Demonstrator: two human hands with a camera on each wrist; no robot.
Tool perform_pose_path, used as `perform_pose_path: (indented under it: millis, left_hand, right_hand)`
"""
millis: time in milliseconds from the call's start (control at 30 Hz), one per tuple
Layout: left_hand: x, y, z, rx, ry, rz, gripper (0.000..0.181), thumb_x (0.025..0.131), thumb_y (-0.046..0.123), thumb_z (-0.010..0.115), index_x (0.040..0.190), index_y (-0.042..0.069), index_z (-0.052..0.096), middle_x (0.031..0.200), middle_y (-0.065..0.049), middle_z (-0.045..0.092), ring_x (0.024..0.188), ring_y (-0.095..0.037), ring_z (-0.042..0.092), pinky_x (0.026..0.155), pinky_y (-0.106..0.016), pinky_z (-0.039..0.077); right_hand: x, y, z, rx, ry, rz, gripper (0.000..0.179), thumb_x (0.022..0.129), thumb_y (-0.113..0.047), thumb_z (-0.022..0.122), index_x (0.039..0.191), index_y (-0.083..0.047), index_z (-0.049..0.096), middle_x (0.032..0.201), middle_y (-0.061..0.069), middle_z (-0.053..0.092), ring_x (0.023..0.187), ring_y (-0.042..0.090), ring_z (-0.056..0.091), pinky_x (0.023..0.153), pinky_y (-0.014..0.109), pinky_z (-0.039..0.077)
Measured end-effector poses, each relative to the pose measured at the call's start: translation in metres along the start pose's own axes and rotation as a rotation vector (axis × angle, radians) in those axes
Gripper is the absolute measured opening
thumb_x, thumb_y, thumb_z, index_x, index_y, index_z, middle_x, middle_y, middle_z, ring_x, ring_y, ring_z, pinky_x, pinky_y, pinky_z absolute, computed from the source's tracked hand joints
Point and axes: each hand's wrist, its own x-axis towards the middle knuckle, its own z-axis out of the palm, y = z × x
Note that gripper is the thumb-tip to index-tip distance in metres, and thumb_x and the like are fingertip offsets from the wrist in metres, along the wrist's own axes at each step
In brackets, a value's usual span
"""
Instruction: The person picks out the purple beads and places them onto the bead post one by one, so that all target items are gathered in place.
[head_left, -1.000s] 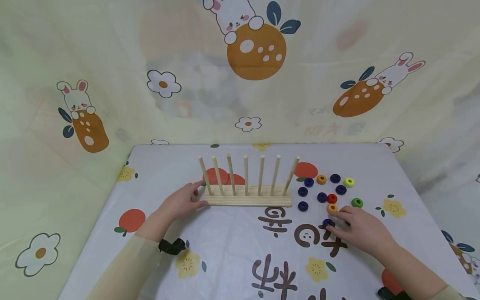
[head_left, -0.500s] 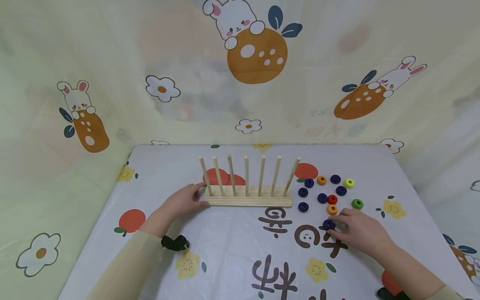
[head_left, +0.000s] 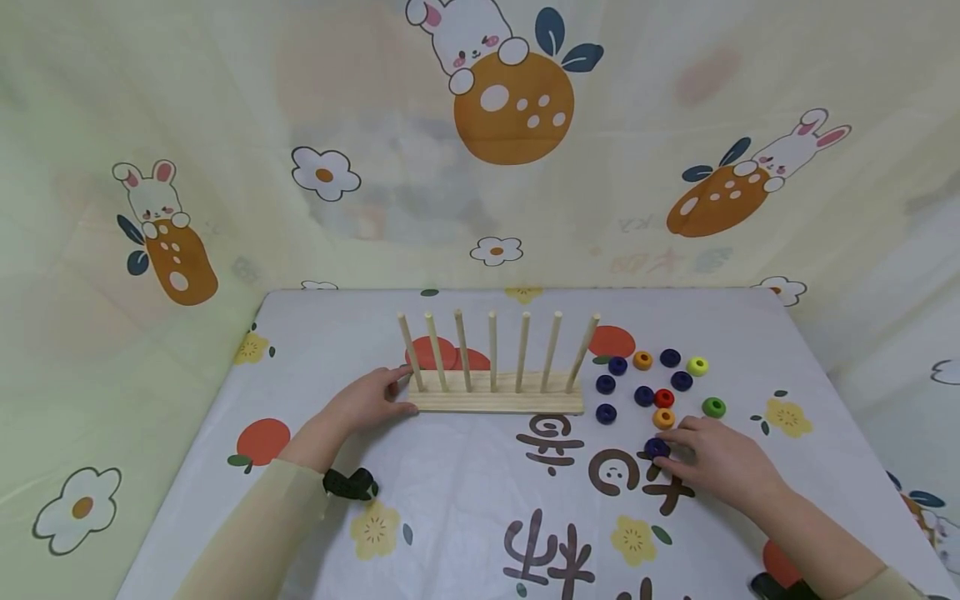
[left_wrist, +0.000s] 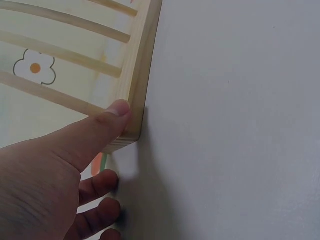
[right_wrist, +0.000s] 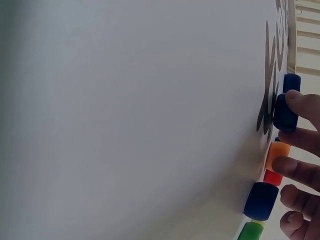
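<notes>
A pale wooden rack (head_left: 495,402) with a row of upright pegs stands mid-table in the head view. At its left end my left hand (head_left: 363,404) grips the base, thumb at the front and index finger at the back; the left wrist view shows the thumb (left_wrist: 117,108) on the base's edge. My right hand (head_left: 720,458) pinches a dark blue bead (head_left: 656,448) between thumb and index finger, at table level. In the right wrist view that blue bead (right_wrist: 285,114) appears at the fingertips, and another blue bead (right_wrist: 261,201) lies under the curled other fingers.
Several more beads lie loose right of the rack: dark blue (head_left: 606,413), orange (head_left: 663,418), red (head_left: 663,398), green (head_left: 713,407) and yellow-green (head_left: 697,366). A patterned cloth (head_left: 450,500) covers the table, and a printed curtain (head_left: 375,208) hangs behind it.
My right index finger has come down from beside the orange bead onto the dark blue bead, which is now pinched. The left hand and the rack have stayed put.
</notes>
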Motion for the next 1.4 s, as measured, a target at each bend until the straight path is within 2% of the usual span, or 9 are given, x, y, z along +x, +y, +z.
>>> perform_pose_path:
  millis: [367, 600, 800, 1067, 1233, 1400]
  left_hand:
    - [-0.003, 0.002, -0.004, -0.012, -0.013, -0.006, 0.082, 0.082, 0.042, 0.081, 0.152, 0.022, 0.043, 0.093, -0.003, 0.051, 0.083, -0.019, 0.047, 0.072, -0.035, 0.04]
    - [-0.003, 0.0, -0.003, -0.011, -0.014, -0.004, 0.083, 0.082, 0.044, 0.08, 0.152, 0.023, 0.042, 0.093, -0.003, 0.051, 0.083, -0.019, 0.047, 0.073, -0.035, 0.039]
    - [-0.003, 0.002, -0.005, -0.012, -0.022, -0.009, 0.082, 0.082, 0.042, 0.08, 0.152, 0.022, 0.042, 0.094, -0.004, 0.051, 0.084, -0.019, 0.047, 0.073, -0.035, 0.039]
    - [-0.002, 0.001, -0.006, -0.021, -0.032, -0.011, 0.081, 0.083, 0.041, 0.08, 0.152, 0.022, 0.043, 0.095, -0.004, 0.052, 0.087, -0.019, 0.047, 0.075, -0.036, 0.04]
    - [-0.001, 0.0, -0.005, -0.027, -0.033, -0.01, 0.08, 0.082, 0.041, 0.08, 0.151, 0.021, 0.044, 0.095, -0.004, 0.052, 0.087, -0.02, 0.047, 0.075, -0.036, 0.04]
    - [0.001, -0.002, -0.005, -0.029, -0.038, -0.012, 0.08, 0.082, 0.042, 0.08, 0.151, 0.022, 0.044, 0.095, -0.004, 0.052, 0.087, -0.02, 0.048, 0.076, -0.036, 0.04]
  right_hand:
    - [0.0, -0.002, -0.008, -0.007, 0.026, -0.002, 0.043, 0.078, -0.043, 0.082, 0.109, -0.013, 0.077, 0.088, -0.004, 0.063, 0.075, 0.013, 0.053, 0.063, 0.031, 0.047]
    - [0.001, -0.004, -0.012, 0.015, 0.059, 0.003, 0.041, 0.079, -0.042, 0.081, 0.109, -0.013, 0.077, 0.094, 0.0, 0.068, 0.082, 0.018, 0.06, 0.07, 0.039, 0.053]
    - [0.004, -0.006, -0.018, 0.015, 0.081, 0.004, 0.04, 0.081, -0.042, 0.08, 0.109, -0.014, 0.077, 0.097, 0.003, 0.068, 0.086, 0.022, 0.061, 0.073, 0.042, 0.054]
    - [0.009, -0.01, -0.027, 0.02, 0.111, 0.007, 0.04, 0.082, -0.041, 0.08, 0.107, -0.01, 0.077, 0.104, 0.011, 0.069, 0.097, 0.034, 0.063, 0.08, 0.051, 0.053]
    - [0.014, -0.01, -0.033, 0.02, 0.127, 0.017, 0.043, 0.082, -0.042, 0.079, 0.107, -0.008, 0.076, 0.101, 0.011, 0.067, 0.096, 0.033, 0.062, 0.076, 0.049, 0.053]
    - [0.017, -0.014, -0.041, 0.028, 0.148, 0.019, 0.043, 0.083, -0.041, 0.079, 0.111, -0.008, 0.075, 0.103, 0.012, 0.066, 0.096, 0.033, 0.06, 0.078, 0.05, 0.052]
